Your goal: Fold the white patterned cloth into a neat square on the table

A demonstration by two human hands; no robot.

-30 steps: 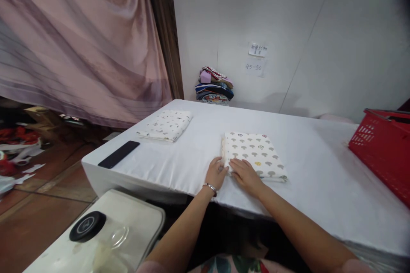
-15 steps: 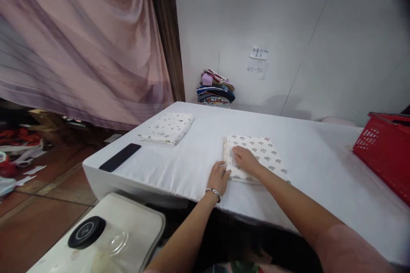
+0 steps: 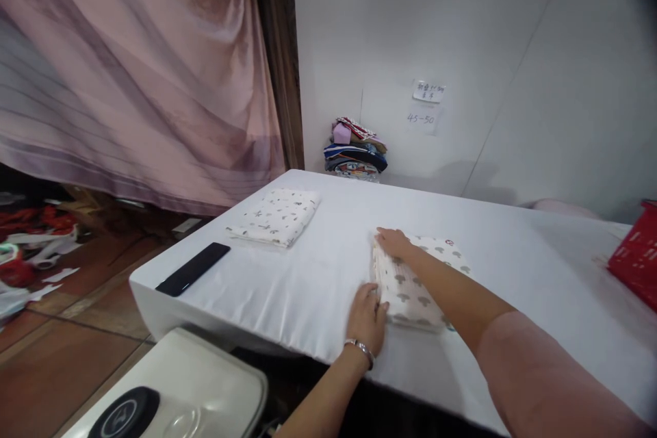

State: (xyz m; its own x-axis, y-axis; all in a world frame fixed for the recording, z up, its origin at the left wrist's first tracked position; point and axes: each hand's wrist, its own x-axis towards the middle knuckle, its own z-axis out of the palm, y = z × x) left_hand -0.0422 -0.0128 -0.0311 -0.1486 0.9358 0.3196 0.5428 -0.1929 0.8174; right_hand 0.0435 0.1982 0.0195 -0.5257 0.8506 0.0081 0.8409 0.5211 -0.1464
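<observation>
A folded white cloth with a grey mushroom print (image 3: 410,291) lies on the white-covered table in front of me. My right hand (image 3: 394,244) rests on its far left corner, fingers stretched over the edge. Beside the near left edge, my left hand (image 3: 367,318) lies on the table with its fingers apart and lightly bent, the thumb close to the cloth. It wears a silver bracelet (image 3: 361,350). My right forearm covers part of the print. Farther left is a second folded white cloth with small dark motifs (image 3: 280,217).
A black phone (image 3: 194,268) lies near the left edge of the table (image 3: 308,301). At right stands a red basket (image 3: 636,253). Stacked fabrics (image 3: 356,150) sit behind the table by the wall. A cream case (image 3: 205,376) with a black round object (image 3: 124,414) stands below left.
My right hand has moved to the cloth's far left corner. My left hand remains by the near left edge, its fingers a little more extended. The view has shifted slightly.
</observation>
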